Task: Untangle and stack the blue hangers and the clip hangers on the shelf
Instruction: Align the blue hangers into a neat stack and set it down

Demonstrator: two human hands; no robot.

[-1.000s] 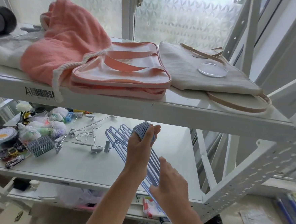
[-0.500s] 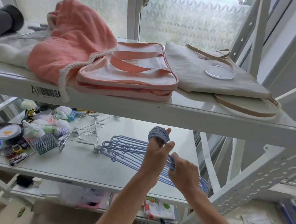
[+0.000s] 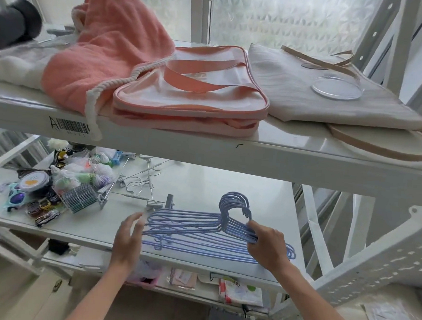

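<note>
A stack of several blue hangers [image 3: 190,227] lies flat on the white middle shelf [image 3: 203,181], hooks pointing up and back. My right hand [image 3: 265,245] grips the right shoulder of the stack. At the stack's left ends my left hand [image 3: 128,236] hovers with relaxed fingers, holding nothing. Behind the stack lie the metal clip hangers [image 3: 140,187], loosely crossed over each other.
Toy cars, sunglasses, a round tub and bagged items [image 3: 53,188] crowd the shelf's left part. The upper shelf [image 3: 280,152] carries a pink towel [image 3: 107,50], a pink bag [image 3: 192,93] and a beige tote [image 3: 322,92]. A perforated white upright [image 3: 372,261] slants at the right.
The blue hangers have been swung from upright in my hands down flat onto the shelf. My left hand let go of the hooks and moved to the left ends.
</note>
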